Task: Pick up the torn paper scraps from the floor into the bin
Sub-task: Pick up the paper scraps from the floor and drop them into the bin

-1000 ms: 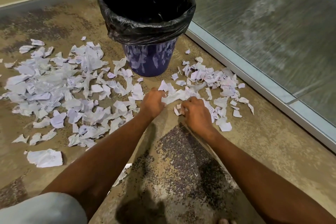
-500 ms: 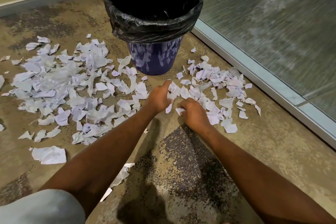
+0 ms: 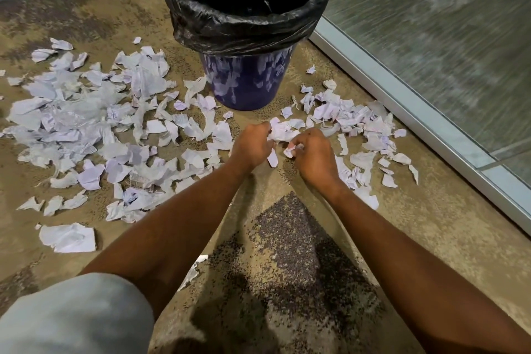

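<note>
Fingers of the left hand [image 3: 251, 146] are curled round a crumpled bunch of paper scraps [image 3: 283, 132], and one strip hangs below the fist; the right hand [image 3: 311, 154] sits just beside it, knuckles up, fingers bent in and pinching a small scrap against the same bunch; both hands are low over the floor [image 3: 431, 210], close in front of the bin [image 3: 247, 80]; the bin is blue and upright, its rim wrapped in a black liner [image 3: 244, 29]; more scraps lie scattered on the floor to either side, a broad spread to the left and a smaller one to the right, near a metal rail [image 3: 402, 95] that edges a glass panel [image 3: 445, 23]; one larger sheet [image 3: 67, 237] lies apart, nearer the person; grey cloth [image 3: 71, 316] fills the near left corner.
</note>
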Tool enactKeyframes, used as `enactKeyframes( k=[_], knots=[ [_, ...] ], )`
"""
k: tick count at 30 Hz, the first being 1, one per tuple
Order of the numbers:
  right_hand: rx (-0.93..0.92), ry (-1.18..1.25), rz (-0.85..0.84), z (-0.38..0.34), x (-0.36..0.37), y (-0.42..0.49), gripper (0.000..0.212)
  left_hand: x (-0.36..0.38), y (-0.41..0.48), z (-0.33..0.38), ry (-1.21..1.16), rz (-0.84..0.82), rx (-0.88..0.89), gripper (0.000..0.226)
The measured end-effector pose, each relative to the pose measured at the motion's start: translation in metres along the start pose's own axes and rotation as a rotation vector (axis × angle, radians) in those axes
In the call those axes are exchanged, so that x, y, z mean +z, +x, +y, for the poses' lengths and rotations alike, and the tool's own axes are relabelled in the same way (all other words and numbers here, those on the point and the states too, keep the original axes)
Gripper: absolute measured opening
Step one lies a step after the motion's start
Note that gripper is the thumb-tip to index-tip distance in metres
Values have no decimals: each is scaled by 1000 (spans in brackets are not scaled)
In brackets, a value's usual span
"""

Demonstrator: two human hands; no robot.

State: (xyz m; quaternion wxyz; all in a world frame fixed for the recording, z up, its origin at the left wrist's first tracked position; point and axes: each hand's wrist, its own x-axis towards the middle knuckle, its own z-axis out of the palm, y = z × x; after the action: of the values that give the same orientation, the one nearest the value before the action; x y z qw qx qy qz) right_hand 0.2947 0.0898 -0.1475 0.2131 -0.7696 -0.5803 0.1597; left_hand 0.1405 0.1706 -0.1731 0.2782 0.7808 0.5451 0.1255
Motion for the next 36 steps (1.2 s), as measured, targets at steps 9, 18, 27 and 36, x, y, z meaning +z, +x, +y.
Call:
enactKeyframes(
  k=[9,18,27,36],
  knots=[
    [79,3,-148,1,5,28,27,-5,3,0,-112,-15,-19,39],
    [30,141,-123,8,15,32,12,-10,20,6,-53,-151,-144,52],
    [8,210,-162,3,14,39,79,-2,13,-1,-197,-19,-146,61],
    [-42,61,-246,-8,12,57,30,-8,20,1,-218,-27,-225,72]
  ],
)
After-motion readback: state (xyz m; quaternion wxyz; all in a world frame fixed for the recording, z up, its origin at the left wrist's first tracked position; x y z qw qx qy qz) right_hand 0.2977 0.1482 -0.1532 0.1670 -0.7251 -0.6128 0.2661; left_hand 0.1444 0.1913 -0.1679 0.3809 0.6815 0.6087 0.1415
